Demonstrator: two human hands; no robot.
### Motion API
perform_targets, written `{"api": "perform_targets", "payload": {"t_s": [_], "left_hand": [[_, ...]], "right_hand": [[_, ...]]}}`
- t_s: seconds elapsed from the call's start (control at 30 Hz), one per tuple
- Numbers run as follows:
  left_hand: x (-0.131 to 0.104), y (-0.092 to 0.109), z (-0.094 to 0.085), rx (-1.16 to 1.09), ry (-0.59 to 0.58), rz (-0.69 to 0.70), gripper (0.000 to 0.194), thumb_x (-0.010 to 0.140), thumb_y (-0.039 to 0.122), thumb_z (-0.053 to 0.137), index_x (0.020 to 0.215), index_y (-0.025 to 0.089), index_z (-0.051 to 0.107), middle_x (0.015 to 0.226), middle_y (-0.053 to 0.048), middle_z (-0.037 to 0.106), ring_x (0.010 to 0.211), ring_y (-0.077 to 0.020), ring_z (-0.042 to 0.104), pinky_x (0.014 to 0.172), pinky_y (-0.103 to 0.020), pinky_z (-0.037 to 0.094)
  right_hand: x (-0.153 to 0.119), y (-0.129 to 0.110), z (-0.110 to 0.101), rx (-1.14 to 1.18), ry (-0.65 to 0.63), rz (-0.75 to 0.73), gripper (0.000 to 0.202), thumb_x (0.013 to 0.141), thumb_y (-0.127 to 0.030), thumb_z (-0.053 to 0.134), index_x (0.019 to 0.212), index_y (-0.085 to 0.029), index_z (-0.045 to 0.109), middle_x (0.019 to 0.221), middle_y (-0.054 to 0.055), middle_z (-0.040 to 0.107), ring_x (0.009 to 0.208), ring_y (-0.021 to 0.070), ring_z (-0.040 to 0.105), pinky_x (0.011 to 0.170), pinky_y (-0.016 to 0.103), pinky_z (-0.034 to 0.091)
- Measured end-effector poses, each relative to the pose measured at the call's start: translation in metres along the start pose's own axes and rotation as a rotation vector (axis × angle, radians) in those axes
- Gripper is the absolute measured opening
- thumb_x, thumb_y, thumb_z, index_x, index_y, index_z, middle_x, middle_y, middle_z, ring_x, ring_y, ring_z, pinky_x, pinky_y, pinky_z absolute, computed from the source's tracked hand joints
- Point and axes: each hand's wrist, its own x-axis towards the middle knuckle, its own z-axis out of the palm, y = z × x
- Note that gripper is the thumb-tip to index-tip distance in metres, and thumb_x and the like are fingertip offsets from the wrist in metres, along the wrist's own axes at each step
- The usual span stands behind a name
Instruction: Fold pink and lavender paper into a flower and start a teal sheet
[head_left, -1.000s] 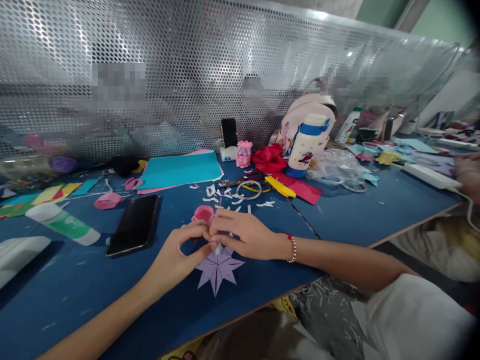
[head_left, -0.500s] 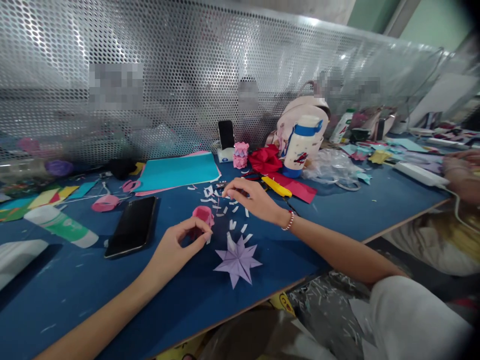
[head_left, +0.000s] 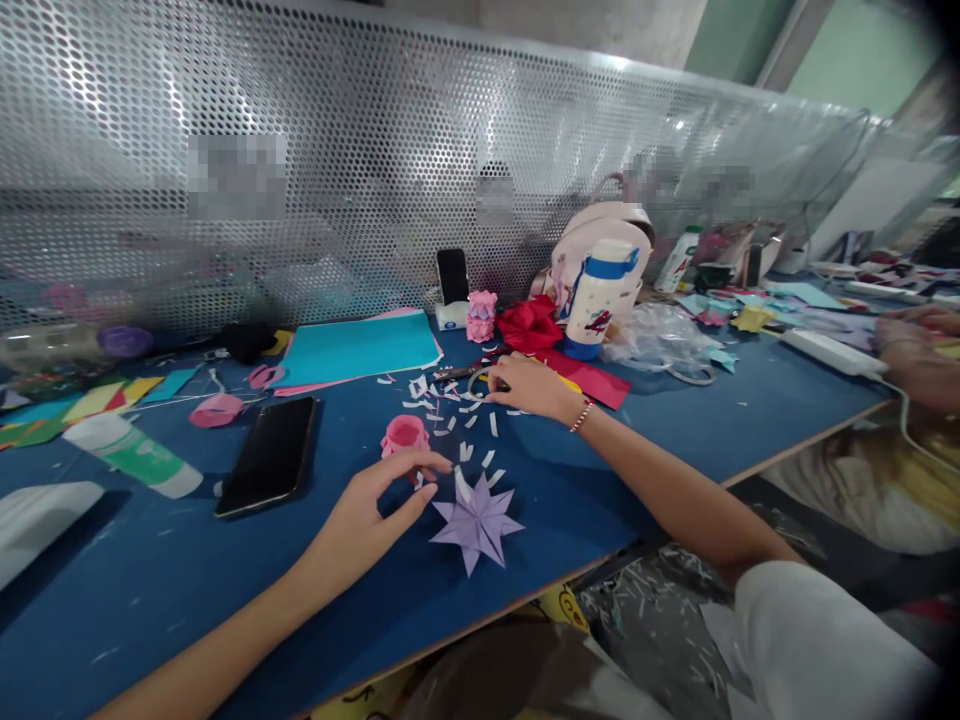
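Head view: pale ring point(head_left: 472, 383) is partly covered by right hand point(head_left: 534, 388), grip undetermined; purple star point(head_left: 478, 525) is seen rightward of spread left hand point(head_left: 369, 503).

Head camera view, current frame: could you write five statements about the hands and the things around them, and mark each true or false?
1. The purple folded-paper star lies on the blue table. True.
2. The left hand is gripping a black phone. False: the left hand is beside the star, its thumb and fingers apart.
3. The right hand is at the pale round ring. True.
4. Thin white paper slips lie between star and ring. True.
5. The white-and-blue bottle lies on its side. False: the bottle stands upright.
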Motion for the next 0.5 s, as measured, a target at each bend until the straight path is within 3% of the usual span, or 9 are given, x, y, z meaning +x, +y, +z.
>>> {"api": "perform_targets", "payload": {"t_s": [0.13, 0.3, 0.5], "left_hand": [[0.000, -0.003, -0.002, -0.013, 0.077, -0.003, 0.020, 0.098, 0.033, 0.054, 0.108, 0.025, 0.068, 0.108, -0.003, 0.071, 0.102, -0.0201, 0.065, 0.089, -0.028, 0.050], [0.002, -0.010, -0.003, -0.091, 0.198, 0.024, 0.018, 0.098, 0.034, 0.054, 0.103, 0.024, 0.068, 0.104, -0.003, 0.070, 0.098, -0.0193, 0.066, 0.090, -0.029, 0.051], [0.007, -0.007, -0.002, -0.068, 0.287, 0.053, 0.018, 0.098, 0.033, 0.055, 0.110, 0.024, 0.065, 0.110, -0.003, 0.067, 0.096, -0.0184, 0.064, 0.088, -0.031, 0.050]], "right_hand": [[-0.001, -0.008, -0.001, 0.006, -0.001, -0.019, 0.007, 0.090, -0.020, 0.069, 0.085, -0.017, 0.066, 0.098, 0.006, 0.066, 0.098, 0.0196, 0.055, 0.083, 0.028, 0.039], [0.002, -0.020, -0.008, 0.056, 0.163, 0.051, 0.011, 0.101, -0.021, 0.050, 0.108, -0.017, 0.058, 0.094, 0.006, 0.069, 0.089, 0.0187, 0.061, 0.079, 0.029, 0.040], [-0.006, -0.045, -0.007, 0.572, 0.280, -0.210, 0.025, 0.100, -0.013, 0.047, 0.122, -0.023, 0.052, 0.102, 0.000, 0.072, 0.096, 0.0153, 0.066, 0.086, 0.028, 0.047]]}}
